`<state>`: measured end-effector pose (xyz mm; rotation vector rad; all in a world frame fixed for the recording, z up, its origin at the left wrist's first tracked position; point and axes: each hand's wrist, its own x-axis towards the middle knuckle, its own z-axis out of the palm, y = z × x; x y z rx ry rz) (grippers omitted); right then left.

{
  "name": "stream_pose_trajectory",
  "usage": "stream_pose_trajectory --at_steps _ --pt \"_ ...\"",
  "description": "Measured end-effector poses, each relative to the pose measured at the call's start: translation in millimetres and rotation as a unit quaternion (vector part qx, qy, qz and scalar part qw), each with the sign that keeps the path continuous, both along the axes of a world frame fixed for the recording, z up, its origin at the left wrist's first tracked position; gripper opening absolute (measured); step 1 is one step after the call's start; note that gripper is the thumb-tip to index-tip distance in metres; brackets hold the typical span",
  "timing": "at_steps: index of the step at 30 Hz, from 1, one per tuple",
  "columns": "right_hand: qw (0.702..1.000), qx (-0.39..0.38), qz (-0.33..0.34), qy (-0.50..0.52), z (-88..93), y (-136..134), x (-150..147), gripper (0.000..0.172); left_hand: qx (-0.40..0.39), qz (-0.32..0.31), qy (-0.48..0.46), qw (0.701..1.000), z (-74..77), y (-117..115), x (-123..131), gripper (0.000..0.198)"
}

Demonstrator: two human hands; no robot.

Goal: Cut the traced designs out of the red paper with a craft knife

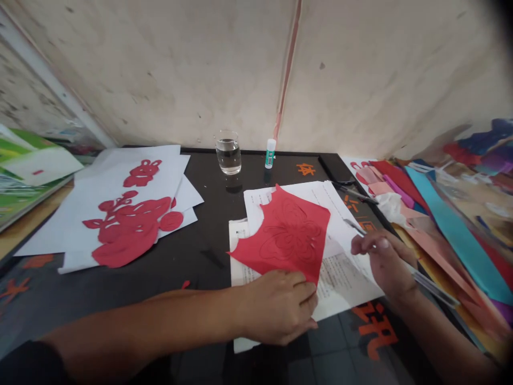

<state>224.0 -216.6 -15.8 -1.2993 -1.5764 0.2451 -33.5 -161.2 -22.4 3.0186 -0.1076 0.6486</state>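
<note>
Held lower edge of butterfly-marked red paper [290, 230], ctr of frame, in grip of L hand [278, 306]. Grasped pen-like tool [433, 287] w/ R hand [390, 266], right of ctr, aimed up-left near printed sheets [340, 275]. Had water glass [229, 157] and glue stick [270, 155] at upper ctr of worktop [210, 195], red cutouts [134, 232] mid-left.

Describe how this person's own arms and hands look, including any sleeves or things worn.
The left hand and right hand are without gloves, and I see no rings or watch. A plain, dark, blackish sleeve ends partway up the left arm. The right forearm shows no sleeve that I can make out.
</note>
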Motion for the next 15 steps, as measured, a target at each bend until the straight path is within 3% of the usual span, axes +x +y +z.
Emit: stream_pose_trajectory --at_steps 2,4,6,8,10,15 --pt "0.989 -0.083 0.046 0.115 -3.8 -1 -17 0.030 0.024 0.018 0.025 0.999 4.3 -5 -5 0.033" --pt "0.974 -0.146 0.069 0.158 -5.1 -2 -32 0.039 0.061 0.098 0.049 0.992 7.2 -10 -10 0.033" --pt "0.969 -0.178 0.058 0.160 -2.1 -2 -41 0.042 0.076 0.200 0.086 0.973 7.3 -16 -14 0.046" --pt "0.967 -0.216 0.023 0.136 4.5 -4 -46 0.035 0.053 0.262 0.125 0.955 5.0 -19 -15 0.071" --pt "0.961 -0.257 -0.010 0.098 11.6 -5 -47 0.029 0.023 0.268 0.140 0.953 1.9 -21 -12 0.086" --pt "0.967 -0.248 -0.019 0.054 12.5 -3 -45 0.030 -0.009 0.240 0.131 0.962 -2.0 -19 -5 0.086"
